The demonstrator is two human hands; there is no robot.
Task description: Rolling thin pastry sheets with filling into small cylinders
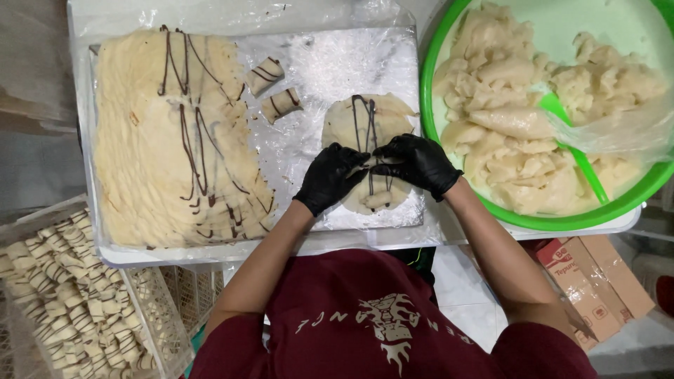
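A big stack of striped crepes [168, 140] still waits on my tray [337, 245], and the green bowl [428, 105] holds plenty of filling. The basket [77, 302] at my left is already packed with finished rolls; two more rolls [274, 88] lie on the tray. My left hand [330, 177] and right hand [418, 163], gloved, pinch the single crepe [368, 151] mid-fold.

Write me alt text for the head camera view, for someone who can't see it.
Two black-gloved hands, left hand and right hand, fold a round chocolate-striped wrapper on a plastic-lined tray. A stack of striped wrappers and two finished rolls lie to the left; a green bowl of pale filling sits right, a basket of rolls below.
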